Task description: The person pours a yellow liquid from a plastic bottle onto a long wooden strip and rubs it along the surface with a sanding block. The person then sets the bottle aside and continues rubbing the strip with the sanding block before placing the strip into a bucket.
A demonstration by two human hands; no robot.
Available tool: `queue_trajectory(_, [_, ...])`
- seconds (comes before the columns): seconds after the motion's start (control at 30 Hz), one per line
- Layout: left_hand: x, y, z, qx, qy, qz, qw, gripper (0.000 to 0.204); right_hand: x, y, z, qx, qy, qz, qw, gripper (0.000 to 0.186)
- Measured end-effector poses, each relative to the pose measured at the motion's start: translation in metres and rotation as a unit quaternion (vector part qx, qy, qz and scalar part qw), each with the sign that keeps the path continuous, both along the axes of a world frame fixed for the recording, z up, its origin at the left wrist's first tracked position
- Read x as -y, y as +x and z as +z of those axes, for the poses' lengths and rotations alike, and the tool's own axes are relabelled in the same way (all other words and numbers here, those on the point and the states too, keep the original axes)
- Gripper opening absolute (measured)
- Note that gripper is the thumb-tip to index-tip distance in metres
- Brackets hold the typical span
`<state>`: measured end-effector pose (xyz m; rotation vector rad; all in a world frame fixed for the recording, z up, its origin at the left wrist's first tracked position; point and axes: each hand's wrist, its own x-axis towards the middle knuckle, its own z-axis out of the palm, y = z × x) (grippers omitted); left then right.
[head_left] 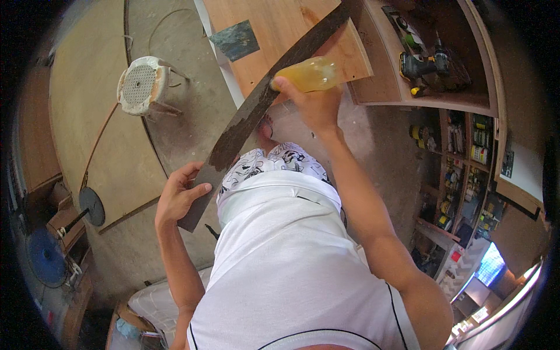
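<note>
A long, flat, dark strip (248,119) runs slantwise from lower left to upper right, its far part over a wooden panel. My left hand (179,195) grips the strip near its lower end, thumb on the upper face. In my right hand (318,108) is a clear plastic bottle (315,73) of yellowish liquid, tipped on its side. The bottle's narrow end is at the strip's edge, partly behind my thumb; I cannot tell if it touches. Most of the strip looks darker and rougher than its grey lower end.
The light wooden panel (274,35) carries a dark marbled square (235,41). At right, a cordless drill (423,64) lies in a wooden compartment above shelves (458,157) of small goods. A worn white stool (140,86) stands at left beside a large board (93,128) and a standing fan (46,256).
</note>
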<state>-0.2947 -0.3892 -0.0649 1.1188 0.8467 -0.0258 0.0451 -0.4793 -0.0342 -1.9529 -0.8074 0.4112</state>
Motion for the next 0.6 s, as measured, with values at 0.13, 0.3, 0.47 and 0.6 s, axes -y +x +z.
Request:
queue_trajectory(0.13, [0.002,0.002,0.004,-0.037,-0.002,0.009,0.999,0.048,0.001,-0.011,-0.023,0.262,0.053,0.172,0.948,0.032])
queue_trajectory(0.3, [0.009,-0.004,-0.005,-0.021,0.037,0.006,0.999,0.053,0.004,-0.009,-0.029,0.396,0.029,0.210,0.894,0.028])
queue_trajectory(0.47, [0.011,-0.004,-0.001,-0.011,0.019,0.018,1.000,0.052,0.006,-0.017,-0.035,0.380,0.079,0.224,0.894,0.025])
queue_trajectory(0.6, [0.011,0.002,0.011,0.002,0.022,0.018,1.000,0.052,0.008,-0.039,-0.023,0.209,0.052,0.183,0.959,0.015])
